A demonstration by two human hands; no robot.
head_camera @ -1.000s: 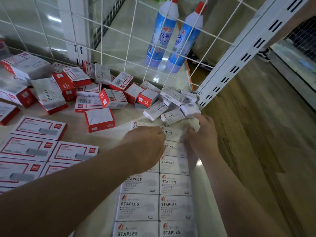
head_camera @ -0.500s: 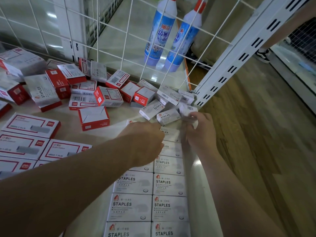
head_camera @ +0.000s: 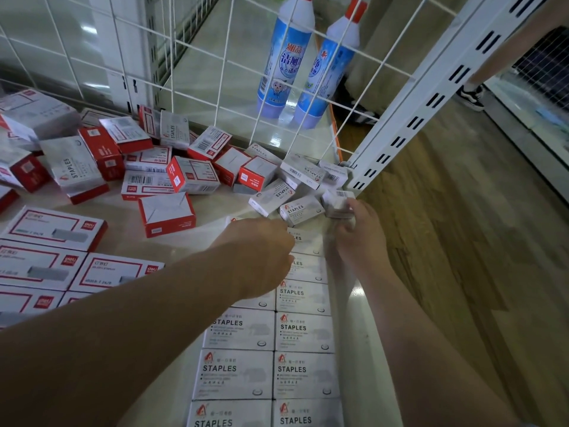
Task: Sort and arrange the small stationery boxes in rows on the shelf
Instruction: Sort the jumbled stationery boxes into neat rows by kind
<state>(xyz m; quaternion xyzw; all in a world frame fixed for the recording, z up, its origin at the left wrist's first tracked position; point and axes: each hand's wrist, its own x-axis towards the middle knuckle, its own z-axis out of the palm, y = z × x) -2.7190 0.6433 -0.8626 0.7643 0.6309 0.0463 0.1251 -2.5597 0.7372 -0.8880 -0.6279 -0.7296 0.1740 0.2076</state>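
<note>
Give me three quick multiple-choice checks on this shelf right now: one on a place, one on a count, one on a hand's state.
1. Where do the tidy white STAPLES boxes lie?
A. in two columns at the near right of the shelf
B. behind the wire grid
C. on the wooden floor

2. How many blue-and-white red-capped cleaner bottles stand behind the white wire grid?
A. one
B. two
C. four

3. What is the right hand doing?
A. lying flat on the floor
B. hanging idle
C. gripping a small white barcoded box

Answers: 1 A, the face-up boxes run in two columns toward the camera; 2 B, two bottles stand side by side; 3 C, its fingers curl round the box by the loose pile.
</note>
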